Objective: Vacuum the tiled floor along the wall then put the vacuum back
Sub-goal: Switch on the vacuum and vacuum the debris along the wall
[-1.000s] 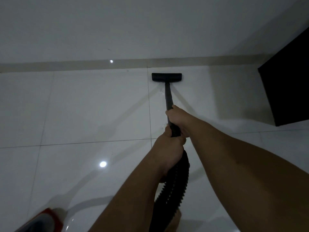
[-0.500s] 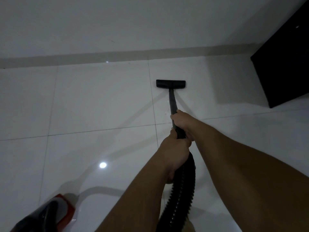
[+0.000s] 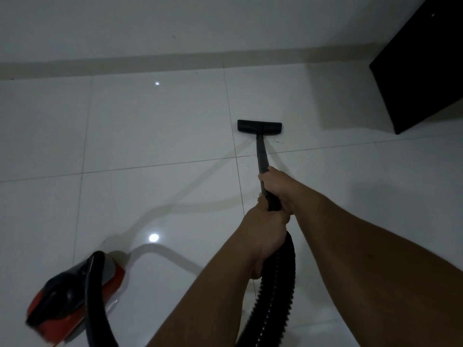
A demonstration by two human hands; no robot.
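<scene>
Both hands are on the vacuum wand (image 3: 261,156), one right behind the other. The right hand (image 3: 278,186) sits further forward, fingers wrapped tight around the dark tube, and the left hand (image 3: 263,226) clamps on just beneath it where the tube meets the ribbed black hose (image 3: 273,291). The hose drops away under the left wrist and runs off the bottom edge of the view. Out ahead of the fingers, the wand reaches forward to the flat black floor nozzle (image 3: 259,126), lying on the glossy white tiled floor (image 3: 155,136) just right of a grout line. The nozzle is apart from the wall (image 3: 175,21) and its beige skirting strip (image 3: 150,62), with a stretch of bare tile between them. To the right of the nozzle, near the corner, stands a dark cabinet (image 3: 423,78), clear of the head. Down at the lower left sits the red and black vacuum body (image 3: 75,291), blurred, with a black tube arching over it. Two bright light spots gleam on the tiles.
</scene>
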